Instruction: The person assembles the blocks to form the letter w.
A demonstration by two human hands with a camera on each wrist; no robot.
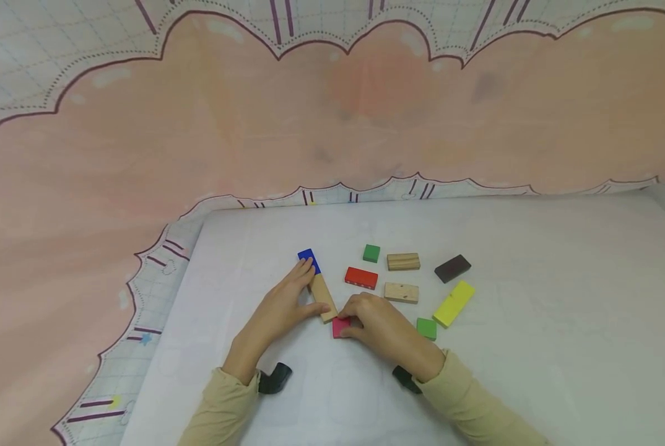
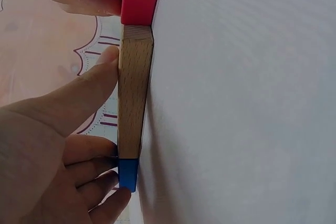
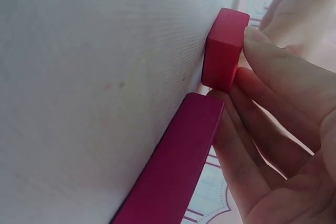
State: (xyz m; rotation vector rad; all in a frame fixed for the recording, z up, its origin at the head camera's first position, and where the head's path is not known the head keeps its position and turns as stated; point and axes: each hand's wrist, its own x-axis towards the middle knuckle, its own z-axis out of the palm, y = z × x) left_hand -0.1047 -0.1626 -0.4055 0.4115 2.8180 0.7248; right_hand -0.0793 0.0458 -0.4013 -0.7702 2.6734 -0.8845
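The head view shows two hands at work over a white table (image 1: 566,310). The right hand (image 1: 379,327) pinches a pink block (image 1: 339,327) between thumb and fingertips, a narrow grip. That block lies at the near end of a long wooden block (image 1: 322,296), and in the left wrist view the two seem to touch. At the wooden block's far end sits a blue block (image 1: 306,253), end to end with it, so the three make a slanting row. The left hand (image 1: 281,303) spreads wide along this row without curling round it: the thumb touches the wooden block near the pink one, and the fingers reach to the blue block. In the right wrist view a purple block (image 3: 173,161) lies just beside the pinched one, its nearer end cut off by the frame.

Right of the row stand a red block (image 1: 361,279) with pale dots on its side, a dark green block (image 1: 371,253), a striped brown block (image 1: 403,262) and a speckled tan block (image 1: 401,292). Farther right lie a black block (image 1: 452,269) and a yellow block (image 1: 454,304), with a light green block (image 1: 426,329) near the right forearm. A peach-coloured cloth (image 1: 310,124) hangs behind the table.
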